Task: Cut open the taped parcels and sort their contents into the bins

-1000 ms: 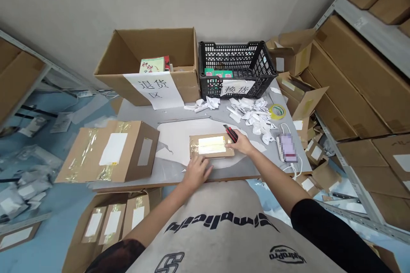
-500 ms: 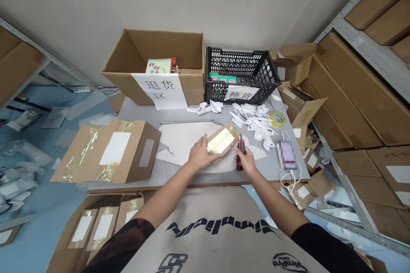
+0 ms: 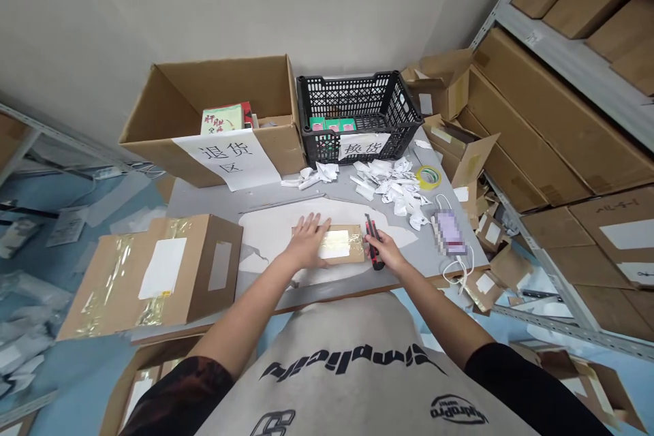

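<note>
A small taped cardboard box [image 3: 341,244] with a white label lies flat on a white sheet [image 3: 276,223] on the table. My left hand [image 3: 306,244] is over its left end, fingers spread toward the far edge and thumb by the near edge, holding it. The palm hides that end of the box. Close to the right end, my right hand [image 3: 389,252] is wrapped round a red and black utility knife [image 3: 375,245]. The knife's tip points away from me, beside the box.
A big open carton [image 3: 153,139] and a black plastic crate [image 3: 360,95] stand at the back. Torn white paper [image 3: 391,184], yellow tape [image 3: 428,178] and a phone with a cable [image 3: 449,231] lie right. A larger taped box [image 3: 209,272] is left.
The small box has turned from slanted to nearly square with the table edge and come nearer me. My left hand has spread over its end. The camera view has shifted.
</note>
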Motion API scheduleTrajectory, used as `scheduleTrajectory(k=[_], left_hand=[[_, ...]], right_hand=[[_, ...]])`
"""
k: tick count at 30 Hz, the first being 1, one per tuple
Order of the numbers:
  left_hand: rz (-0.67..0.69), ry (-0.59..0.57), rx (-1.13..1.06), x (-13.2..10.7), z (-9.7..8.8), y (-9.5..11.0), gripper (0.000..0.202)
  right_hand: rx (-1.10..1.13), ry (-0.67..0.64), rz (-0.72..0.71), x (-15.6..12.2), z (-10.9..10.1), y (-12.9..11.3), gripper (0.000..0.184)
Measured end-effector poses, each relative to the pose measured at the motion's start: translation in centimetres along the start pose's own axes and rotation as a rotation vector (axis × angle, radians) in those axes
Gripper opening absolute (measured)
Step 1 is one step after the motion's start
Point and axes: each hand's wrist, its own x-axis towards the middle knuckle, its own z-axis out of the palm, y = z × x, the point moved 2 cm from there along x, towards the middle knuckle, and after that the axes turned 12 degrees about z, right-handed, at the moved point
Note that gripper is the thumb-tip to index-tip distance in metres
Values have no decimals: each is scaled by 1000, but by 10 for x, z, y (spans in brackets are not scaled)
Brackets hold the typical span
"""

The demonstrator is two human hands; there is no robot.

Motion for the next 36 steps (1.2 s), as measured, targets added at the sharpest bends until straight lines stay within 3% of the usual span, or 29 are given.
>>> scheduleTrajectory(k=[3, 6, 12, 21, 27, 36], left_hand=[[51, 55, 9, 20, 11, 26, 124], [22, 102, 39, 28, 16, 38, 118], [31, 103, 28, 30, 12, 33, 109], [19, 93, 10, 32, 11, 34, 109], [4, 77, 8, 31, 11, 33, 107], [11, 79, 14, 32, 12, 30, 107]], right_hand=[[26, -65, 20, -5, -1, 7, 45], [-42, -125, 72, -15, -16, 10, 46], [-340, -175, 71, -36, -36, -4, 68], [-424, -149, 41, -35, -26, -15, 64], [-477, -53, 15, -40, -20, -22, 57], [-550, -81, 54, -44, -16, -15, 57]])
